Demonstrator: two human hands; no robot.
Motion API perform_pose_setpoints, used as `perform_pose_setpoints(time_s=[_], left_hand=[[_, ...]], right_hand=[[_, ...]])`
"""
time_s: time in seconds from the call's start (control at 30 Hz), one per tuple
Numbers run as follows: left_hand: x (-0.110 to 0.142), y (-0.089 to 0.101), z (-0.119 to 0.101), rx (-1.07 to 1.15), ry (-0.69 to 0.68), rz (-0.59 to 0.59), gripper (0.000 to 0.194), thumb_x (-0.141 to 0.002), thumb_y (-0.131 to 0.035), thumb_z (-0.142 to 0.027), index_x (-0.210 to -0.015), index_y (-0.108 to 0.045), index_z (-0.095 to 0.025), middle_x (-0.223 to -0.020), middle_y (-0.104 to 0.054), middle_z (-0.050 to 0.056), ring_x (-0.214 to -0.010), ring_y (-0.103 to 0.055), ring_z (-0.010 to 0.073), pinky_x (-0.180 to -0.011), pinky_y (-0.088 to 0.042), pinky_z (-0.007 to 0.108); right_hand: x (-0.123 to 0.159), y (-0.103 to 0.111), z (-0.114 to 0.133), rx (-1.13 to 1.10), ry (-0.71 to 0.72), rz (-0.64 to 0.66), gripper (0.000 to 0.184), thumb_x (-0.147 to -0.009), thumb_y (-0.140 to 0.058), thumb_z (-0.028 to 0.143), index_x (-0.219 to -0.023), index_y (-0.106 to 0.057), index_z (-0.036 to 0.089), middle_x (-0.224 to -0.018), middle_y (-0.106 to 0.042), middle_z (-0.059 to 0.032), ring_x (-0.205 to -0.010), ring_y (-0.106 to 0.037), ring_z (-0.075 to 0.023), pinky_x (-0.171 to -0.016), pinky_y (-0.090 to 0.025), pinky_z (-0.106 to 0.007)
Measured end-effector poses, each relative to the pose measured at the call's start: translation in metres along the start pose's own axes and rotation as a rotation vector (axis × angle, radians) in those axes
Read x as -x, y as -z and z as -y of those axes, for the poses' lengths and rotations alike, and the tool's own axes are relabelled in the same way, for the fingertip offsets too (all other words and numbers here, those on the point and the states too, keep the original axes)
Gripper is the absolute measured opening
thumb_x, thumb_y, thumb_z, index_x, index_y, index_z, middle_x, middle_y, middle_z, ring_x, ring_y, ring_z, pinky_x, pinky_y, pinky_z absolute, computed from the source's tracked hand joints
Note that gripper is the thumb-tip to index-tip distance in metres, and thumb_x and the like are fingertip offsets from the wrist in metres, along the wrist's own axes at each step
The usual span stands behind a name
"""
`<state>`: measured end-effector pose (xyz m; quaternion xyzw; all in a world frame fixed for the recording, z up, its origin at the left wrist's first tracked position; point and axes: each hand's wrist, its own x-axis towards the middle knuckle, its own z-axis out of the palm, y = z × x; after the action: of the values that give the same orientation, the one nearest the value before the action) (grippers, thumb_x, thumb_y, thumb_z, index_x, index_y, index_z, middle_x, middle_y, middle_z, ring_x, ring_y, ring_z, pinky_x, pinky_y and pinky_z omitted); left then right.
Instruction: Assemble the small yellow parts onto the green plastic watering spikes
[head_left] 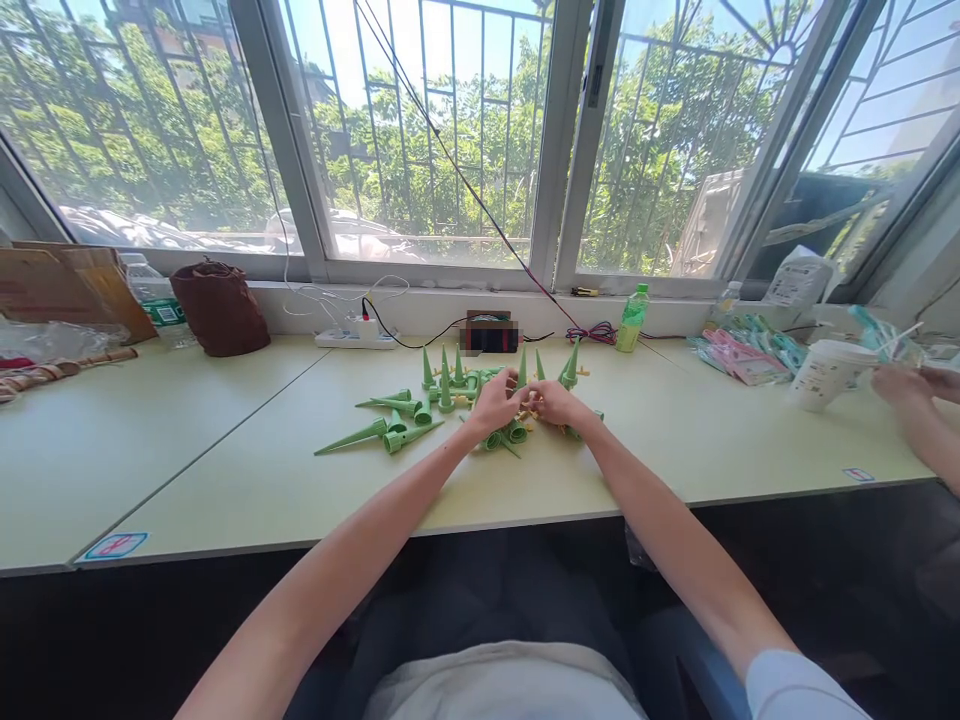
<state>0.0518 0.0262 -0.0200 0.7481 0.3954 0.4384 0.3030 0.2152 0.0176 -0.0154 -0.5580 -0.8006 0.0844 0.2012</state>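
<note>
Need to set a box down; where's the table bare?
Two patches of table are free: between the brown bag and green cones; and between the right hand and white cup, in front of the green bottle. Crowded: the middle, with cones around that hand and the left hand; far right, with packets by the cup.

On the pale yellow flat table (262, 490), left of the left hand (496, 403): green conical plastic spikes (352, 437); more standing just beyond the right hand (556, 403). Straight beyond the 2 hands: a dark rectangular object (491, 338). Beyond, to their left: a white oblong plastic power strip (345, 339), then a brown rounded pouch (220, 310). Beyond, to their right: a green cylindrical plastic bottle (632, 322); farther right, a white tapered cup (825, 378).
</note>
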Motion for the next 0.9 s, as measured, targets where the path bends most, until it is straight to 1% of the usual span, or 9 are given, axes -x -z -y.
perform_pose_setpoints(time_s=[0.1, 0.2, 0.37, 0.5, 0.63, 0.77, 0.9], left_hand=[[0.0, -0.001, 0.0, 0.016, -0.002, 0.013, 0.025, -0.083, -0.064, -0.03, -0.102, -0.055, -0.016, -0.096, -0.062, 0.007, -0.072, -0.064, 0.0132, -0.064, -0.054, 0.026], [0.001, -0.001, -0.003, 0.04, 0.025, 0.029, 0.024, -0.084, -0.063, -0.03, -0.1, -0.054, -0.016, -0.095, -0.061, 0.007, -0.07, -0.064, 0.0127, -0.062, -0.053, 0.025], [0.0, -0.001, -0.006, 0.084, 0.064, 0.031, 0.021, -0.085, -0.062, -0.028, -0.1, -0.052, -0.016, -0.092, -0.061, 0.006, -0.069, -0.064, 0.0125, -0.061, -0.052, 0.025], [0.0, -0.001, -0.005, 0.089, 0.065, 0.022, 0.018, -0.085, -0.061, -0.026, -0.098, -0.052, -0.016, -0.091, -0.061, 0.006, -0.067, -0.064, 0.0122, -0.062, -0.053, 0.026], [0.0, -0.001, -0.006, 0.131, 0.081, 0.016, 0.021, -0.084, -0.064, -0.027, -0.096, -0.052, -0.016, -0.089, -0.062, 0.005, -0.065, -0.064, 0.0121, -0.062, -0.053, 0.026], [0.002, 0.0, -0.012, 0.21, 0.135, 0.017, 0.025, -0.082, -0.069, -0.029, -0.095, -0.052, -0.016, -0.09, -0.063, 0.005, -0.062, -0.064, 0.0113, -0.061, -0.054, 0.026], [0.004, 0.0, -0.015, 0.303, 0.181, 0.033, 0.024, -0.084, -0.067, -0.028, -0.097, -0.051, -0.016, -0.092, -0.063, 0.007, -0.061, -0.066, 0.0118, -0.059, -0.056, 0.028]], right_hand=[[0.001, 0.001, 0.003, 0.039, -0.011, 0.007, 0.018, -0.084, -0.052, 0.01, -0.094, -0.065, 0.017, -0.089, -0.069, -0.0048, -0.077, -0.059, -0.014, -0.064, -0.039, -0.02], [0.003, 0.002, 0.007, 0.099, -0.028, 0.017, 0.019, -0.085, -0.049, 0.009, -0.097, -0.063, 0.016, -0.091, -0.069, -0.0066, -0.079, -0.059, -0.015, -0.065, -0.039, -0.021], [0.004, 0.003, 0.01, 0.142, -0.053, 0.034, 0.018, -0.085, -0.05, 0.011, -0.1, -0.059, 0.015, -0.096, -0.068, -0.0086, -0.084, -0.06, -0.0169, -0.067, -0.039, -0.023], [0.004, 0.003, 0.01, 0.11, -0.056, 0.032, 0.013, -0.084, -0.05, 0.012, -0.094, -0.057, 0.016, -0.096, -0.067, -0.0087, -0.084, -0.059, -0.0173, -0.066, -0.039, -0.023], [0.004, 0.001, 0.008, 0.057, -0.054, 0.004, 0.006, -0.082, -0.053, 0.015, -0.087, -0.053, 0.018, -0.092, -0.067, -0.0081, -0.08, -0.059, -0.0179, -0.062, -0.038, -0.024], [0.002, -0.001, 0.006, 0.007, -0.044, -0.041, 0.008, -0.08, -0.057, 0.016, -0.084, -0.051, 0.019, -0.086, -0.066, -0.0064, -0.078, -0.058, -0.0181, -0.061, -0.038, -0.024], [0.001, -0.003, 0.006, -0.035, -0.037, -0.068, 0.011, -0.079, -0.058, 0.018, -0.087, -0.051, 0.019, -0.083, -0.066, -0.005, -0.075, -0.058, -0.0173, -0.061, -0.039, -0.023]])
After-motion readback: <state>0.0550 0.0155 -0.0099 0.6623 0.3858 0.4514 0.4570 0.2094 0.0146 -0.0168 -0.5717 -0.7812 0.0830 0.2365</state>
